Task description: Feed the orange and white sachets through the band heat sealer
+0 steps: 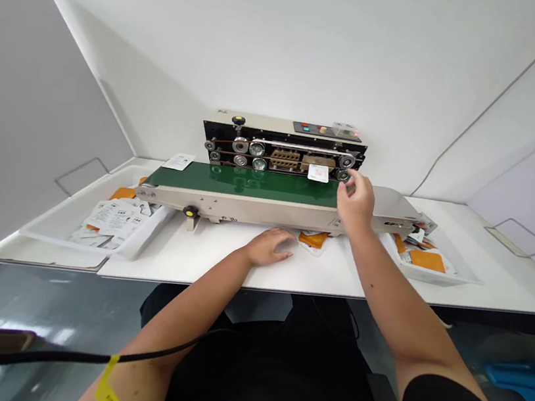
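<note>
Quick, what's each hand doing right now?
Left hand: open, flat on the white table, holding nothing.
Right hand: fingers loosely open, empty, beside the small white sachet.

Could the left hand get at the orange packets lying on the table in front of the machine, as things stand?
Probably yes: the left hand rests flat on the table just beside the orange packets, with nothing between them.

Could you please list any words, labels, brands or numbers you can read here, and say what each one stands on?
None can be read.
White sachet at the sealer's belts, near the right hand: dark print, blurred.
Sealing machine: a small mark at its top left, too small.
Sachets in the left tray: printed lines, too small.
Orange packets by the left hand: no legible text.
</note>
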The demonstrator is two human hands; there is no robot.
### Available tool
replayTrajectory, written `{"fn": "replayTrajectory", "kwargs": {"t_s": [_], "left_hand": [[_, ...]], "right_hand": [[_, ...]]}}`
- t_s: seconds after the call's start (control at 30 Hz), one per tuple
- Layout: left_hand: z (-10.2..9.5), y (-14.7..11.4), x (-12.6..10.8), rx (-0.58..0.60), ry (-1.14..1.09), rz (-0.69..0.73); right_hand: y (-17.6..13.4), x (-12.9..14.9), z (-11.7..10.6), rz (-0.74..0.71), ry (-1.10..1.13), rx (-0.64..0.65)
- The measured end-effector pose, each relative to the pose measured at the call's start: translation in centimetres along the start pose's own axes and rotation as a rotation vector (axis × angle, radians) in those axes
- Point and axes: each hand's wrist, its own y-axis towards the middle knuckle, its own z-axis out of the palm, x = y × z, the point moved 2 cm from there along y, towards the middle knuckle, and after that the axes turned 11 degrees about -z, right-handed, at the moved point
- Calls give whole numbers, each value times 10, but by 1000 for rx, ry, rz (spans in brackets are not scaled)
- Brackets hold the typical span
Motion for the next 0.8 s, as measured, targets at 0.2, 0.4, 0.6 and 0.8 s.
{"fn": "replayTrajectory", "kwargs": {"t_s": [0.2, 0.4, 0.6, 0.8], "left_hand": [[11, 1, 1, 165, 118, 53], [12, 2, 4, 138, 106, 69], [8, 3, 2, 73, 84, 76], [4, 4, -3, 20, 87, -5]], "right_hand": [[-135, 22, -13, -320, 31, 574], [-186, -8, -3, -264, -94, 570], [-184, -21, 14, -104, -168, 648], [-180, -13, 13, -229, -28, 754]]}}
